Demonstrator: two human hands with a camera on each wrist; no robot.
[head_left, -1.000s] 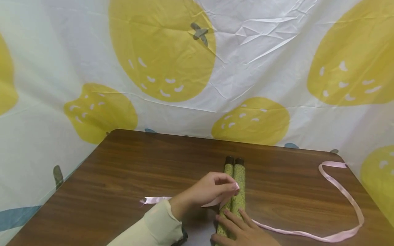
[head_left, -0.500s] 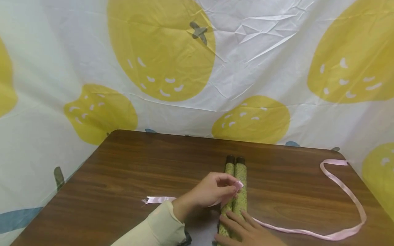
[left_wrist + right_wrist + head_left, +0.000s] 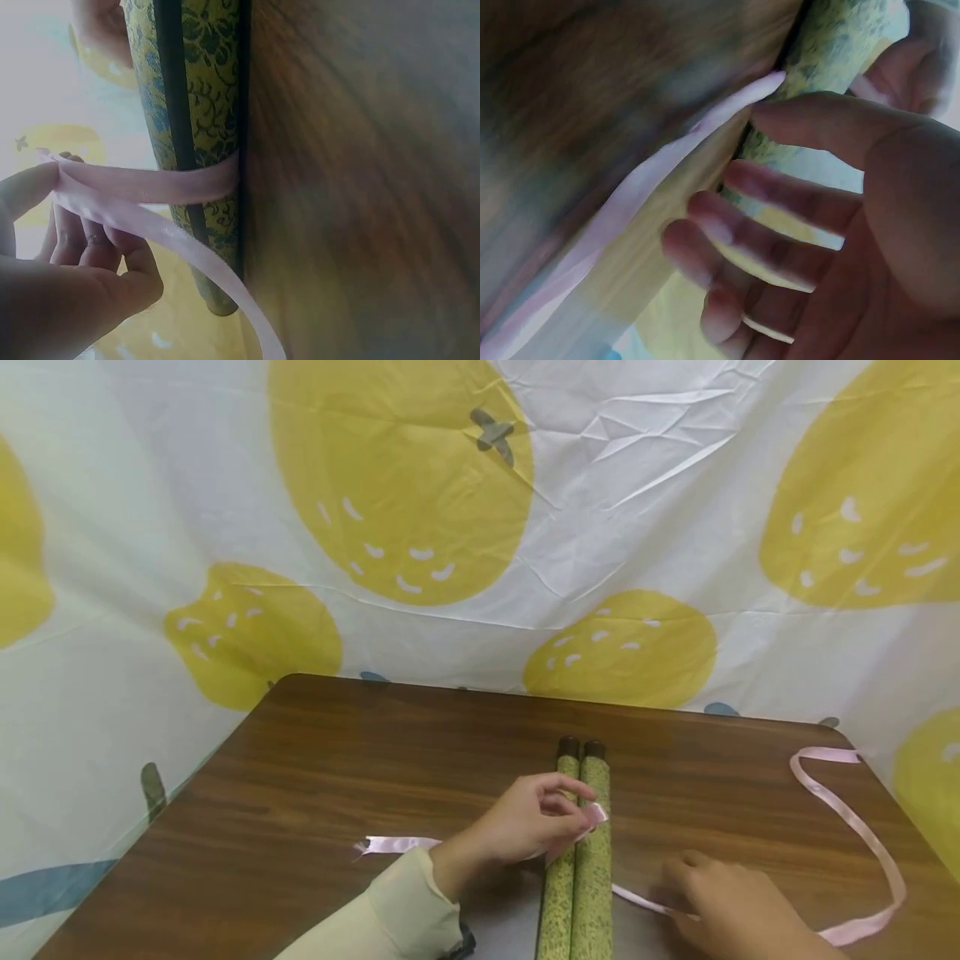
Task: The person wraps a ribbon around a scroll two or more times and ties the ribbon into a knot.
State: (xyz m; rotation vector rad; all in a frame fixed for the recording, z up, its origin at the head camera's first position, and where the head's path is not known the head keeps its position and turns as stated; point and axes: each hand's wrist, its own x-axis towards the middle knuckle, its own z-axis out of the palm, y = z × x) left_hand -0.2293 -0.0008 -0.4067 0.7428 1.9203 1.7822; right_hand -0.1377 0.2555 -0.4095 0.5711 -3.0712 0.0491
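Observation:
Two rolls of yellow-green floral brocade, seemingly a scroll (image 3: 595, 868), lie side by side with dark end knobs (image 3: 594, 749) facing away. A pink satin ribbon (image 3: 142, 185) passes beneath them and comes up on the left side. Above the rolls my left hand (image 3: 517, 822) pinches a fold of this ribbon between thumb and fingertips; a loose tail trails down to the left. My right hand (image 3: 738, 902) is just right of the rolls, over the ribbon's right-hand length. In the right wrist view its fingers (image 3: 780, 195) are apart and relaxed, beside the ribbon (image 3: 649, 172).
The brown wood-grain table (image 3: 420, 743) carries everything. Its right side bears the ribbon's long curve (image 3: 838, 807), reaching the edge; the frayed left end (image 3: 386, 844) lies left of the rolls. A white curtain (image 3: 420, 635) with yellow fruit prints hangs behind.
My right hand has lifted off the rolls and moved right, over the ribbon. The left hand, still pinching the ribbon, has shifted slightly right.

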